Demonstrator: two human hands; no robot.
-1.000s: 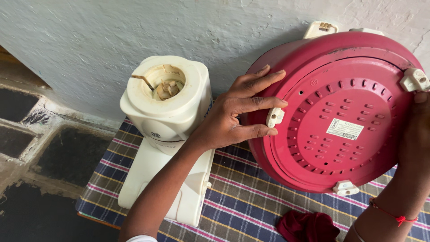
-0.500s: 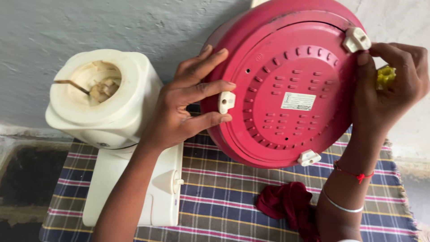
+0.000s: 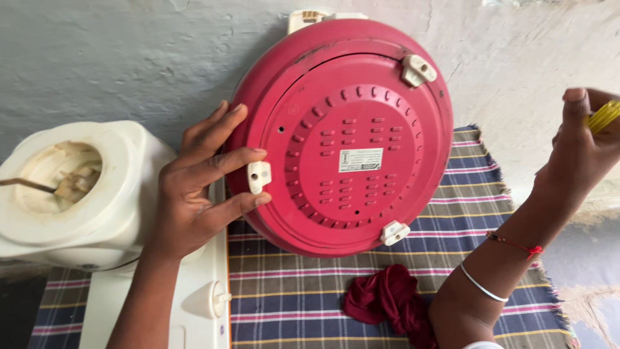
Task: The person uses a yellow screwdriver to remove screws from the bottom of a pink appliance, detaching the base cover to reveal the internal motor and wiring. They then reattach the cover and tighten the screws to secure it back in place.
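A round red appliance (image 3: 349, 136) stands tipped on its side against the wall, its underside with three white feet facing me. My left hand (image 3: 200, 187) lies spread on its left rim, fingers on either side of one white foot (image 3: 259, 176), steadying it. My right hand (image 3: 581, 145) is off to the right, away from the appliance, closed on a thin yellow tool handle (image 3: 604, 116) that runs out of view. A sticker (image 3: 360, 159) sits at the centre of the underside.
A cream-white grinder (image 3: 77, 200) with an open top stands at the left on its base (image 3: 200, 304). A checked cloth (image 3: 452, 220) covers the table, with a crumpled dark red rag (image 3: 387, 300) near the front. A rough white wall (image 3: 129, 58) is behind.
My right hand has come off the appliance's upper right foot and moved out to the right with the yellow tool. The view has shifted right; my left hand stays on the rim.
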